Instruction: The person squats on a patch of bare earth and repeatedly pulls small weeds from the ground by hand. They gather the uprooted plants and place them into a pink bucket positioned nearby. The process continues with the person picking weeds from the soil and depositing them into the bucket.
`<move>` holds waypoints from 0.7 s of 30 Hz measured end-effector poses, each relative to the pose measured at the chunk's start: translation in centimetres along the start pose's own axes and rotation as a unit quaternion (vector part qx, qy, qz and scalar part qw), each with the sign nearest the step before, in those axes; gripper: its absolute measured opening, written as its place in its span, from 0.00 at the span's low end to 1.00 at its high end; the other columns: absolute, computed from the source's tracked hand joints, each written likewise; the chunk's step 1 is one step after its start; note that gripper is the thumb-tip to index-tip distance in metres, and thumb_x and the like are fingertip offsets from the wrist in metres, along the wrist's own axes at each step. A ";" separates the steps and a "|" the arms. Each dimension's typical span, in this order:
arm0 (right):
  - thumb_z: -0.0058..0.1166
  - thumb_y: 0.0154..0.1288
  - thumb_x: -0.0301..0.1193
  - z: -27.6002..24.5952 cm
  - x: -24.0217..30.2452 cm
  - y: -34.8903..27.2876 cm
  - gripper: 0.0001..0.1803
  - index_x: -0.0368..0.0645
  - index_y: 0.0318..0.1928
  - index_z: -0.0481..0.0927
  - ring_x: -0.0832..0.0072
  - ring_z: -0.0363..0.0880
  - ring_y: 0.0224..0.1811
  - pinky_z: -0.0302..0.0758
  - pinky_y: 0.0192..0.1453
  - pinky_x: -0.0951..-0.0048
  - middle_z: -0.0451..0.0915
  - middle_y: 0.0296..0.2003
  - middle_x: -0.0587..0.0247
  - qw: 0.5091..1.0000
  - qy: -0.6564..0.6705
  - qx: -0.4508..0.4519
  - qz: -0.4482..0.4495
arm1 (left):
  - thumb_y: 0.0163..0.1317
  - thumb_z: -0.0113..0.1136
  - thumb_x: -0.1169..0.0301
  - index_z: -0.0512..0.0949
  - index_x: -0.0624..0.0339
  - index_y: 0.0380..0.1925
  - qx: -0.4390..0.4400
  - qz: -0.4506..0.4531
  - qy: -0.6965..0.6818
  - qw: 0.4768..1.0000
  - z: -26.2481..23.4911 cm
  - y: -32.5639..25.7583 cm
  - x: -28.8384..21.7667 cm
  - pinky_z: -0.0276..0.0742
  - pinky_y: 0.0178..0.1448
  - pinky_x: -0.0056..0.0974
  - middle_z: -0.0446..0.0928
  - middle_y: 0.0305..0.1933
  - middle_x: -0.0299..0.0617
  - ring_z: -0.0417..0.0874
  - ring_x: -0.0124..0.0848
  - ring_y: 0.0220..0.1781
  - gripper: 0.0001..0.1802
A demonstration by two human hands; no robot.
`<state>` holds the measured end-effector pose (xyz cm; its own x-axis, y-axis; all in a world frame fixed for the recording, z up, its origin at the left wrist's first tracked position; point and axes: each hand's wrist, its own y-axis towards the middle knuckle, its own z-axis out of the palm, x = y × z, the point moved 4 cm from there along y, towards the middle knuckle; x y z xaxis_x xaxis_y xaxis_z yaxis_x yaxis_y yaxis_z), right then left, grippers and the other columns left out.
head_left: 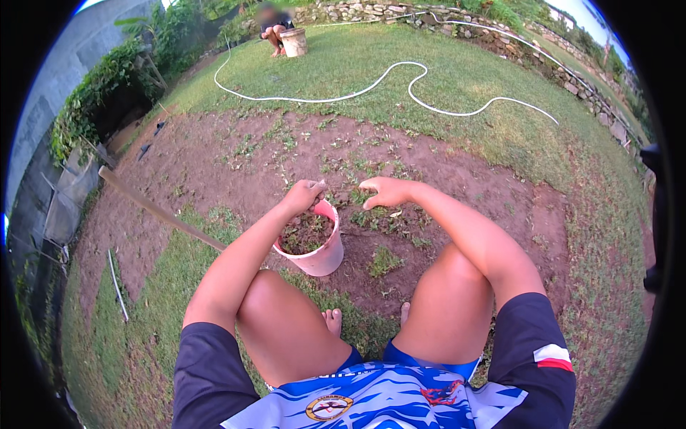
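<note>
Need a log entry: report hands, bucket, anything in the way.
Pink bucket upright, plant debris inside. Left hand curled at its far rim, grip unclear. Right hand open above soil. Wooden pole off left, not between hands and bucket.

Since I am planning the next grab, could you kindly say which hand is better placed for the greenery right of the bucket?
Probably the right hand: its thumb and fingers are parted close to the scattered greenery, while the left hand is by the far rim of the pink bucket.
</note>
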<state>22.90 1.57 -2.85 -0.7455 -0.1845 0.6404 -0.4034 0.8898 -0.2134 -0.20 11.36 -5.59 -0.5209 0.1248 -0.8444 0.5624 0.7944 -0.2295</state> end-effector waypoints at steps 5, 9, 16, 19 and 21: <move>0.58 0.72 0.48 -2.5 -6.1 -7.5 0.36 0.36 0.69 0.69 0.62 0.69 0.70 0.73 0.68 0.58 0.72 0.67 0.50 0.955 0.232 -0.158 0.098 | 0.73 0.53 0.48 0.74 0.57 0.20 -0.039 0.011 0.135 0.990 -1.4 -0.6 -0.1 0.69 0.20 0.36 0.71 0.18 0.34 0.72 0.26 0.16 0.28; 0.56 0.74 0.42 1.0 -14.1 -17.6 0.30 0.31 0.64 0.72 0.61 0.76 0.61 0.81 0.54 0.61 0.79 0.58 0.50 0.800 0.421 -0.408 0.126 | 0.73 0.53 0.47 0.72 0.57 0.14 0.000 -0.036 0.050 0.998 -1.2 -0.7 0.8 0.77 0.21 0.37 0.70 0.14 0.36 0.79 0.30 0.16 0.32; 0.58 0.71 0.39 19.3 -16.9 -29.1 0.25 0.35 0.60 0.74 0.56 0.75 0.54 0.69 0.64 0.54 0.78 0.49 0.47 0.636 0.110 -0.666 0.374 | 0.73 0.55 0.49 0.72 0.60 0.21 0.053 -0.090 -0.015 0.994 0.0 -0.2 0.8 0.83 0.29 0.38 0.76 0.20 0.38 0.86 0.33 0.25 0.28; 0.59 0.69 0.37 22.6 -14.5 -32.5 0.26 0.37 0.62 0.73 0.53 0.74 0.56 0.68 0.66 0.53 0.76 0.52 0.45 0.680 0.094 -0.587 0.429 | 0.73 0.57 0.54 0.75 0.61 0.29 0.079 -0.091 -0.073 0.990 1.1 0.1 1.0 0.83 0.31 0.37 0.75 0.21 0.37 0.85 0.31 0.26 0.22; 0.60 0.68 0.36 22.9 -13.6 -34.4 0.27 0.38 0.63 0.72 0.51 0.73 0.57 0.67 0.67 0.52 0.75 0.53 0.44 0.697 0.074 -0.554 0.449 | 0.72 0.59 0.59 0.77 0.62 0.36 0.093 -0.052 -0.043 0.993 1.2 0.4 1.1 0.83 0.33 0.36 0.76 0.23 0.37 0.83 0.29 0.28 0.16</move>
<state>34.76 -36.11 -21.06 -0.3374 0.6271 0.7021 0.9096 0.4092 0.0716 0.21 11.15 -7.22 -0.5309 -0.0094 -0.8474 0.6214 0.6755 -0.3969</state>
